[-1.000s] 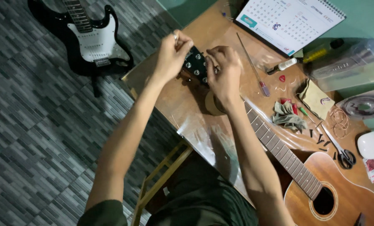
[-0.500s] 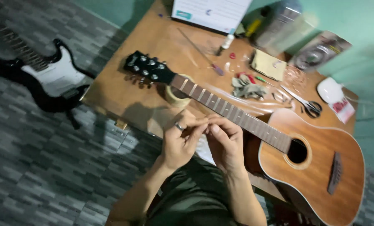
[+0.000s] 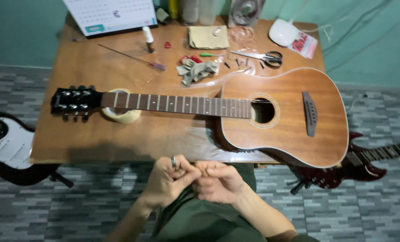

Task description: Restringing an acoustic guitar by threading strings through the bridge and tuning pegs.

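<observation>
The brown wooden acoustic guitar (image 3: 284, 116) lies flat across the wooden desk (image 3: 97, 139), neck resting on a tape roll (image 3: 121, 112), apparently unstrung. Below the near edge, left hand (image 3: 168, 181) and right hand (image 3: 218, 181) pinch together; what they grip is too small to tell. Stringing seems undone.

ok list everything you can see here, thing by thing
acoustic guitar: 1, brown, lying flat across the table
table: 1, brown wood
tape roll: 1, pale, under the guitar neck
calendar: 1, white, table's far edge
scissors: 1, black handles, far right of table
cloth: 1, grey, crumpled, mid table
screwdriver: 1, thin, purple handle
small bottle: 1, white
electric guitars: 2 on the floor, white one left, dark red one right
left hand: ring on a finger, below the table's near edge
right hand: fingertips meeting the left hand's
</observation>
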